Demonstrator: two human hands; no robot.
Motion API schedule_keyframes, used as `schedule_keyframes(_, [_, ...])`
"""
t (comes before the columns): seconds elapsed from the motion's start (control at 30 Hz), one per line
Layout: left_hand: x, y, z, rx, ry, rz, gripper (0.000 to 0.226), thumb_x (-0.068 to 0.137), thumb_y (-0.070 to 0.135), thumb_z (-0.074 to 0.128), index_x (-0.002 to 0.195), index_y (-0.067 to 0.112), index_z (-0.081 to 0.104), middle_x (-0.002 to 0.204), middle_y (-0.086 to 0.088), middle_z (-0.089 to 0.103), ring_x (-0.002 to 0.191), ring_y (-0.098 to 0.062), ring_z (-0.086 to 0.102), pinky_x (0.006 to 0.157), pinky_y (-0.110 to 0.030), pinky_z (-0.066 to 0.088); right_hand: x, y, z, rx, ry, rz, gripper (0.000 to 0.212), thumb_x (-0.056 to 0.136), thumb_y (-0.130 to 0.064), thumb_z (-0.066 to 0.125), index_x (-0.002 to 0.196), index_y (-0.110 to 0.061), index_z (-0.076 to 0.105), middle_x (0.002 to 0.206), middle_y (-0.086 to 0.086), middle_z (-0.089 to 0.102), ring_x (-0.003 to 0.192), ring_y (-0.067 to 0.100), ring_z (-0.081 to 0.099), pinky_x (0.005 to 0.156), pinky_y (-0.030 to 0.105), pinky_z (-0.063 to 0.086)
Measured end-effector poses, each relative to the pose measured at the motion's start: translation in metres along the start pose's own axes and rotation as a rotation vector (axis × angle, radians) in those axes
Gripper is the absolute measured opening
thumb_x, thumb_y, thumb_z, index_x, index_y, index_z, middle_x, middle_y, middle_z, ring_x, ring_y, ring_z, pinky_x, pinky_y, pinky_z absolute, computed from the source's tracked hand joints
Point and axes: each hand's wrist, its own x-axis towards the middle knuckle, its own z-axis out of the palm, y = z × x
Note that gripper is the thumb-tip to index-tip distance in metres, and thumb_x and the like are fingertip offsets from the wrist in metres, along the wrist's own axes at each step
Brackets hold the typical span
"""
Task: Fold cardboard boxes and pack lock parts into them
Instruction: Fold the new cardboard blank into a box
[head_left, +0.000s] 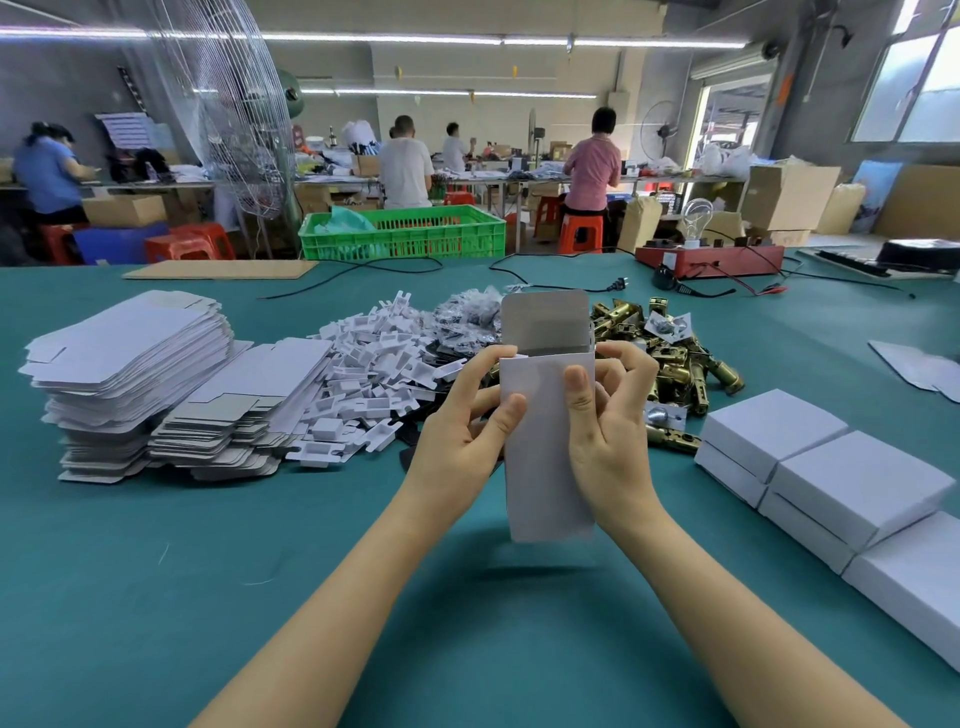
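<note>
I hold a white cardboard box (545, 457) upright above the green table (156, 571), its top flap (544, 317) standing open. My left hand (462, 421) grips the box's left edge, thumb on the front face. My right hand (608, 426) grips the right edge, thumb pressed on the front, fingers curled behind. Behind the box lie brass lock parts (680, 364), a heap of white plastic inserts (374, 374) and small bagged parts (462, 317). Flat unfolded box blanks (130, 364) are stacked at the left.
Closed white boxes (831, 478) are stacked at the right front. A red test unit with a bulb (709, 257) and cables sits at the far edge. A green crate (405, 231), red stools and other people at benches are beyond the table.
</note>
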Motion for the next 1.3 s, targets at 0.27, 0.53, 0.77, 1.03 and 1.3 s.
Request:
schedule_keyframes(0.27, [-0.0018,0.0004,0.001,-0.032,-0.004,0.027,0.033,0.092,0.032,0.056,0.113,0.057,0.051,0.102,-0.005,0.073,0.075,-0.023,0.059,0.064,-0.037,0.049,0.0,-0.0022,0.0004,-0.048,-0.01,-0.091,0.024,0.091,-0.057,0.042,0.108,-0.043,0.032,0.089,-0.014,0.057,0.07,0.01,0.057,0.056,0.026,0.049])
schedule_keyframes(0.53, [-0.0023,0.0012,-0.0005,-0.081,0.001,0.002,0.029,0.089,0.036,0.058,0.113,0.051,0.052,0.099,-0.007,0.073,0.072,-0.025,0.058,0.058,-0.036,0.046,0.0015,-0.0055,-0.0026,-0.097,-0.032,-0.112,0.031,0.091,-0.057,0.042,0.11,-0.033,0.038,0.088,0.009,0.06,0.065,0.028,0.058,0.048,0.046,0.049])
schedule_keyframes(0.77, [-0.0015,0.0042,0.0029,-0.041,0.062,0.08,0.028,0.094,0.025,0.062,0.115,0.041,0.054,0.122,0.018,0.059,0.069,-0.013,0.064,0.058,-0.023,0.049,0.0002,-0.0047,-0.0019,-0.013,-0.047,-0.081,0.023,0.091,-0.054,0.044,0.112,-0.043,0.04,0.088,-0.008,0.061,0.068,0.011,0.059,0.053,0.027,0.049])
schedule_keyframes(1.03, [-0.0044,0.005,0.0034,-0.059,0.044,0.075,0.035,0.096,0.008,0.058,0.116,0.037,0.054,0.098,0.022,0.068,0.075,-0.005,0.068,0.059,-0.017,0.051,0.0026,-0.0019,-0.0043,-0.017,-0.027,-0.057,0.025,0.092,-0.056,0.043,0.1,-0.033,0.045,0.065,-0.009,0.044,0.054,0.008,0.036,0.048,0.025,0.033])
schedule_keyframes(1.3, [-0.0052,0.0084,0.0055,-0.108,0.036,0.05,0.034,0.093,0.004,0.061,0.114,0.03,0.055,0.111,0.01,0.065,0.084,-0.004,0.069,0.064,-0.016,0.051,0.0055,-0.0073,-0.0064,-0.055,-0.013,-0.053,0.026,0.093,-0.055,0.043,0.087,-0.031,0.041,0.066,0.003,0.043,0.051,0.006,0.034,0.045,0.023,0.03])
